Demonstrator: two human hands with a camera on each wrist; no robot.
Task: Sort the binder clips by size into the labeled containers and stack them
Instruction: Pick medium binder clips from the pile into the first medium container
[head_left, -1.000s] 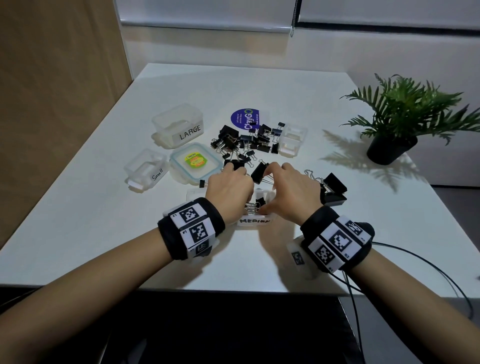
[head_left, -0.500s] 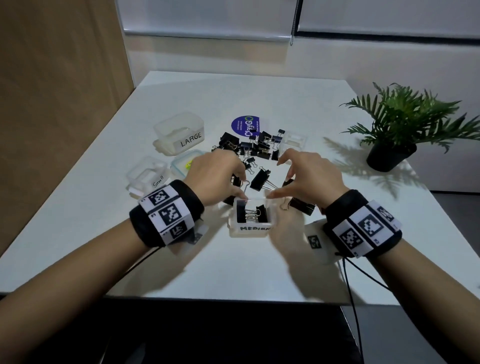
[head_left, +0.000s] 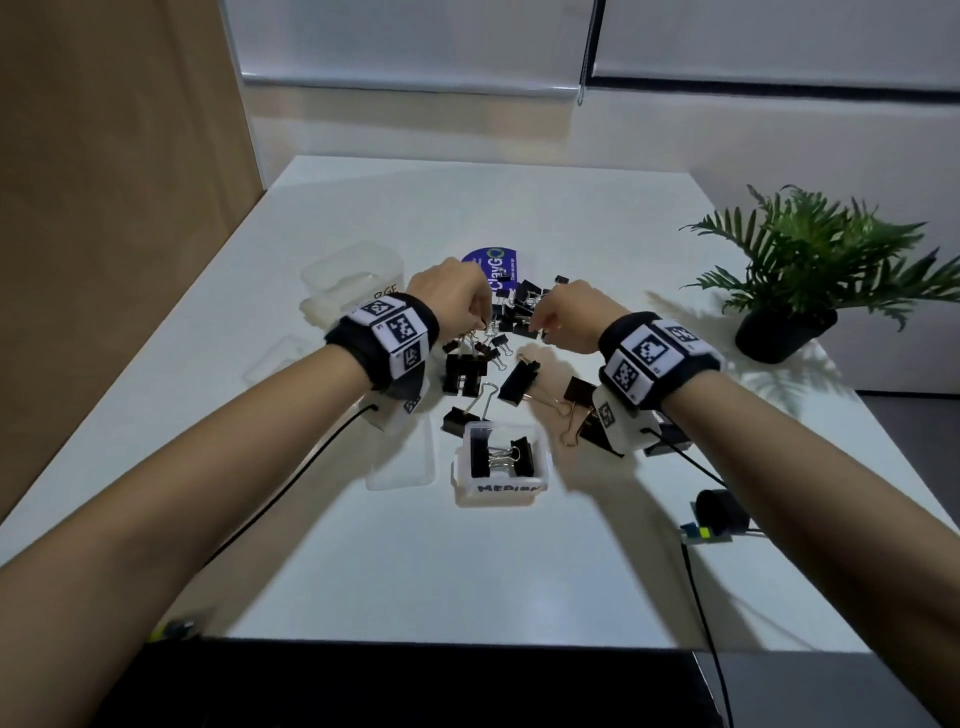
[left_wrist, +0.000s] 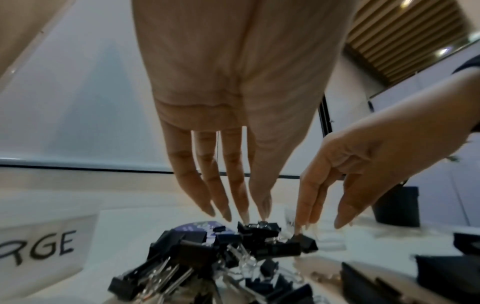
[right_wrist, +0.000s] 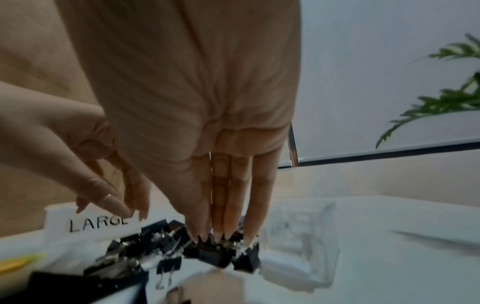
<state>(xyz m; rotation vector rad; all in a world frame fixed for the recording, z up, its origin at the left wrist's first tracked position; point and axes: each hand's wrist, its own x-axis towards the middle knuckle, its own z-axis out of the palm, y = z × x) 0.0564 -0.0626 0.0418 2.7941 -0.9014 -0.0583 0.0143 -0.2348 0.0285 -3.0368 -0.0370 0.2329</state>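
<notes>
A pile of black binder clips (head_left: 511, 312) of mixed sizes lies mid-table. My left hand (head_left: 480, 319) reaches down into it with straight fingers, and the fingertips (left_wrist: 261, 214) touch a clip (left_wrist: 259, 227). My right hand (head_left: 537, 325) does the same from the right, its fingertips (right_wrist: 219, 236) resting on clips (right_wrist: 215, 253); neither hand grips anything. Nearer to me, the MEDIUM container (head_left: 501, 488) holds two clips. The LARGE container (head_left: 358, 280) stands at the left, partly hidden by my left wrist.
More clips (head_left: 519, 382) lie loose between the pile and the MEDIUM container. A clear lid (head_left: 400, 457) lies left of that container and a blurred small tub (head_left: 280, 353) further left. A potted plant (head_left: 800, 275) stands at the right. Cables (head_left: 701, 597) trail over the front edge.
Both hands have moved away from the MEDIUM container and forward to the far pile of clips. The head view has shifted and shows more of the near table.
</notes>
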